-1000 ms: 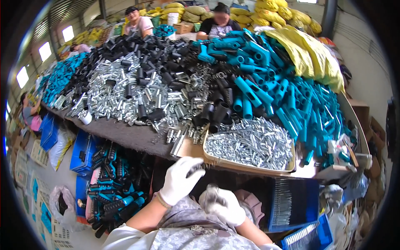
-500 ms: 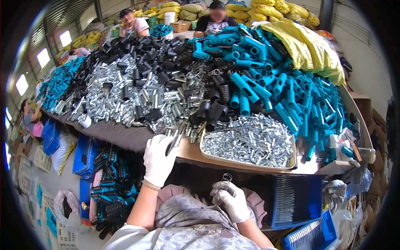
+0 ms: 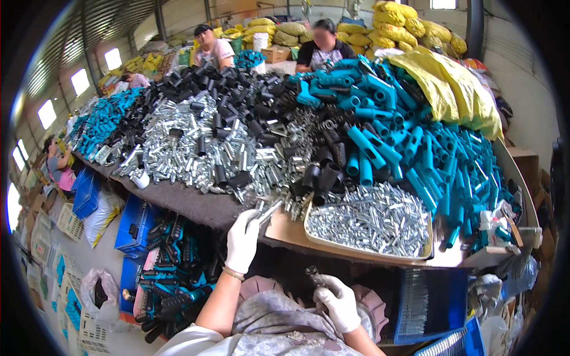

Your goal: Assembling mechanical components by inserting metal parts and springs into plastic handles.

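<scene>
In the head view, the left hand (image 3: pixel 242 240), gloved in white, reaches up to the near edge of the surface (image 3: pixel 196 204) at lower centre of the frame, its fingers closed on a short silver tube (image 3: pixel 268 211) at the edge of the metal pile. The right hand (image 3: pixel 337 301), also gloved, sits low over the lap, below the surface, fingers curled around a small dark metal part (image 3: pixel 312 273) that sticks up above the knuckles. Judging by what lies about, the work is far from over: the tray (image 3: pixel 368 252) right of centre is heaped with small silver parts, a wide spread of silver tubes (image 3: pixel 196 148) covers the left middle of the surface, and black sleeves (image 3: pixel 237 98) and teal handles (image 3: pixel 409 154) are piled high behind. Finished-looking teal and black pieces lie in the crates (image 3: pixel 172 279) at lower left, so some output exists already. The tube in the left hand looks plain, shiny and straight; the part in the right hand is too small to make out further. Two people (image 3: pixel 323 44) sit at the far side, at the top of the frame.
</scene>
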